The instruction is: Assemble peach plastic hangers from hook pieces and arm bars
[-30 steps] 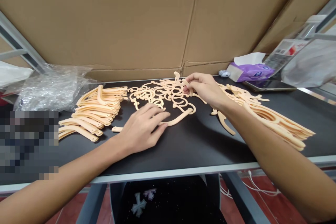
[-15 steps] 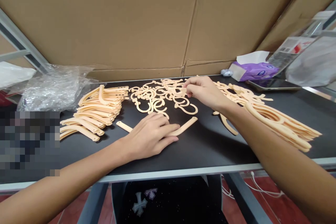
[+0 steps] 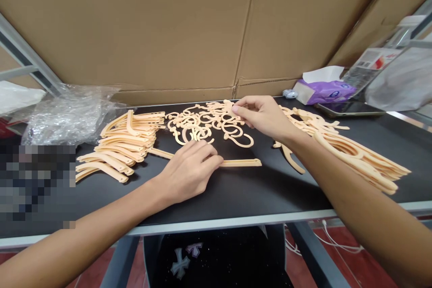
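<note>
My left hand (image 3: 189, 172) lies on a peach plastic hanger body (image 3: 241, 162) on the black table (image 3: 236, 189), fingers curled over its middle and holding it down. My right hand (image 3: 261, 114) is closed in a pinch on a small peach hook piece (image 3: 228, 106) at the top of a loose pile of hooks (image 3: 202, 123). A neat stack of hanger bodies (image 3: 121, 144) lies left of my left hand. Another heap of hanger bodies (image 3: 351, 148) spreads to the right, under my right forearm.
A cardboard wall (image 3: 202, 27) closes the back of the table. Crumpled clear plastic (image 3: 70, 112) sits at the back left. A purple tissue pack (image 3: 324, 90), a phone (image 3: 349, 109) and a plastic bag (image 3: 398, 81) are at the back right.
My left hand has pulled the single hanger body out of the pile, towards me, and turned it flatter on the table. My right hand stayed at the hook pile, pinching a hook.
</note>
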The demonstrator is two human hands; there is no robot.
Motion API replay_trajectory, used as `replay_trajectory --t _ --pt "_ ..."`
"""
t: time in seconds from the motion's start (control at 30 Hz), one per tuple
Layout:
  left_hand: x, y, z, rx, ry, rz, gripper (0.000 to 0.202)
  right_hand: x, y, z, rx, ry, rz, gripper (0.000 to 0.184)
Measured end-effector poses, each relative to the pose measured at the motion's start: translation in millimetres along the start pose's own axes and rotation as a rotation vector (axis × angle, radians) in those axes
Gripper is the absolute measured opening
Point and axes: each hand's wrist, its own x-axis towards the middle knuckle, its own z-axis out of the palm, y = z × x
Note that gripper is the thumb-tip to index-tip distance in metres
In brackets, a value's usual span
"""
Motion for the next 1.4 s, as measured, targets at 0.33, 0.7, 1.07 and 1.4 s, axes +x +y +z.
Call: replay_trajectory --t 0.33,0.7,1.07,1.4 --pt "-3 -2 4.3 0.063 0.002 -0.045 0.019 -4 -11 -13 -0.158 -0.137 0.027 0.020" --pt "0 3 4.6 0.038 -0.027 -0.078 0.023 -56 -11 -41 -0.296 -0.426 0.100 0.036" --pt "3 1 5.4 0.077 -0.026 -0.052 0.019 -60 -11 -40 -0.419 -0.573 0.134 0.032" --pt "14 6 1.5 0.251 -0.135 0.001 0.024 -61 -13 -40 -0.504 -0.570 0.094 0.031"
